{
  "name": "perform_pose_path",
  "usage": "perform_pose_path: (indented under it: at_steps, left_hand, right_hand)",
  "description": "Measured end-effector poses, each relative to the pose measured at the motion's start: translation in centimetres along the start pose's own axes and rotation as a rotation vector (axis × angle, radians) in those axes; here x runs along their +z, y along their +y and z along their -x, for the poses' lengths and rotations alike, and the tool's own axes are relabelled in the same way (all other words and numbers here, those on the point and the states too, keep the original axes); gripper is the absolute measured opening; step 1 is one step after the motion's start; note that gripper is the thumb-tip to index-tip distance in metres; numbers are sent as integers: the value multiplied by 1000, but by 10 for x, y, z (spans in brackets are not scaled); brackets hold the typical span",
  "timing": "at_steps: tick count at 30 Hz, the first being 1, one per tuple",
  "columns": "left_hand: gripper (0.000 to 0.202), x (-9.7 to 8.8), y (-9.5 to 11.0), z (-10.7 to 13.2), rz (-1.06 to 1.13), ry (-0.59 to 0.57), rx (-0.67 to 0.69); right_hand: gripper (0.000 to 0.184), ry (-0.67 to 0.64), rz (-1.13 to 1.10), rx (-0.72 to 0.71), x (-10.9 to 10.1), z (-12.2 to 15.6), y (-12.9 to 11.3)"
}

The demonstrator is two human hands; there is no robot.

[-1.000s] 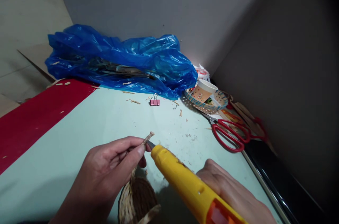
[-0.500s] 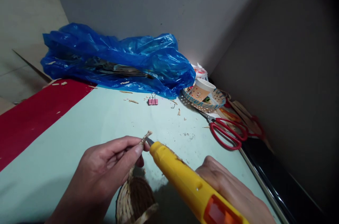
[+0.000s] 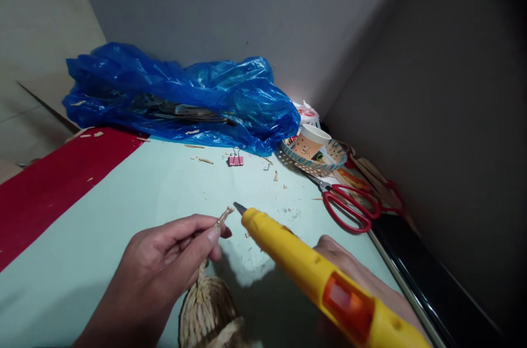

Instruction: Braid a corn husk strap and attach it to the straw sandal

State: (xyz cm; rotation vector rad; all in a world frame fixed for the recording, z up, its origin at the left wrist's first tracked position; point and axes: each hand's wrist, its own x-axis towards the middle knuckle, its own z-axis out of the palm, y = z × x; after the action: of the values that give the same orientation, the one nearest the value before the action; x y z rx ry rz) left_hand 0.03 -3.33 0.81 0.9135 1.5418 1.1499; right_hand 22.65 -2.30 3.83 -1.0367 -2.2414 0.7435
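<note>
My left hand (image 3: 164, 265) pinches a twisted fibre strand (image 3: 224, 215) between thumb and forefinger, its free end poking out up and right. Below the fingers hangs a woven piece of the same pale brown fibre (image 3: 208, 307), partly cut off by the lower edge. My right hand (image 3: 349, 263) is wrapped round a yellow glue gun (image 3: 284, 246) with an orange window in its side; most of the fingers are hidden behind the body. The dark nozzle tip points up and left, slightly apart from the strand's end.
A blue plastic bag (image 3: 173, 84) with dry strips inside lies at the back. A pink binder clip (image 3: 236, 161) and fibre scraps are scattered before it. To the right are a round basket (image 3: 302, 160) with a paper cup (image 3: 312, 141) and red-handled scissors (image 3: 348, 211). Walls stand behind and right.
The glue gun's nozzle has drawn away from the strand, upward and to the right. The woven piece has turned, showing more of its ribbed outside. My left hand keeps its pinch.
</note>
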Motion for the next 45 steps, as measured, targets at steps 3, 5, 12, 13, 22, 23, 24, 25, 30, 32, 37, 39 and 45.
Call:
perform_pose_path:
  at_steps: [3,5,12,13,22,23,24,25,30,32,37,39,45]
  left_hand:
    - [22,0,0,0,72,-28,-2]
    - [23,0,1,1,100,-60,9]
    - [20,-2,5,4,85,-116,76]
    - [20,-2,5,4,82,-114,86]
    - [19,-3,3,1,54,-97,157]
    - [19,-4,2,0,56,-102,158]
    - [19,-5,1,0,55,-108,157]
    - [20,-5,1,-1,52,-116,156]
    - [21,-7,1,2,61,-134,148]
    - [21,-6,3,3,73,-143,136]
    - [20,-5,5,4,63,-139,131]
    - [19,-4,5,3,58,-133,133]
    - [16,-1,7,4,41,-117,155]
  right_hand:
    - [27,69,-158,50,4,2,8]
    - [36,105,-368,212,4,2,10]
    - [40,284,-1034,680,-1,-12,18]
    - [41,299,-1111,725,-2,-13,21]
    - [48,297,-1277,788,0,-14,29]
    - [47,284,-1278,785,1,-15,29]
    - [45,273,-1268,777,2,-15,29]
    - [42,266,-1242,755,2,-15,30]
    - [37,113,-860,580,-10,-9,38]
    - [44,74,-582,568,-19,-3,40]
    - [53,-25,661,565,-27,10,31]
    - [43,-123,783,496,-20,14,19]
    - [16,-278,417,169,9,0,-24]
